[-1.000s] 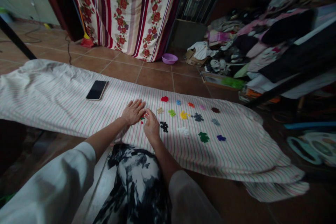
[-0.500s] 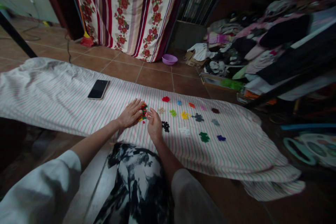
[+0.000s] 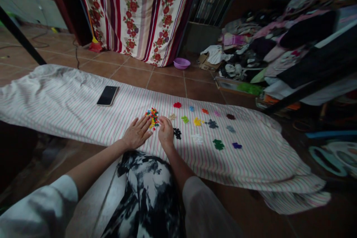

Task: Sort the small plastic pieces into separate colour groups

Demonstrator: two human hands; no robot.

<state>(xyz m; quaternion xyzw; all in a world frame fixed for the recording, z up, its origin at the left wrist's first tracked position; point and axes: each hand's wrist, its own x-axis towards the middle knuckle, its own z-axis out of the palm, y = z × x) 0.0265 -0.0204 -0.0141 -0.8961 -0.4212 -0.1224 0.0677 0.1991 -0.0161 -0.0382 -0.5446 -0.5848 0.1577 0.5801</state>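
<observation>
A small heap of mixed-colour plastic pieces (image 3: 152,117) lies on a striped white cloth (image 3: 245,167). My left hand (image 3: 136,132) rests flat on the cloth, its fingertips just short of the heap's lower left side. My right hand (image 3: 166,131) sits just right of the heap with its fingers bunched downward, and I cannot see whether it holds a piece. Beyond the hands, small single-colour groups run across the cloth, among them a red group (image 3: 177,105), a black group (image 3: 177,133) close to my right hand, and a green group (image 3: 218,144).
A black smartphone (image 3: 107,95) lies on the cloth left of the heap. A purple basin (image 3: 182,63) stands on the tiled floor beyond it. A large pile of clothes (image 3: 267,44) fills the right side. A floral striped curtain (image 3: 134,11) hangs behind.
The multicoloured heap now lies uncovered on the cloth, and both hands have drawn back toward me and apart from it. The view has shifted slightly.
</observation>
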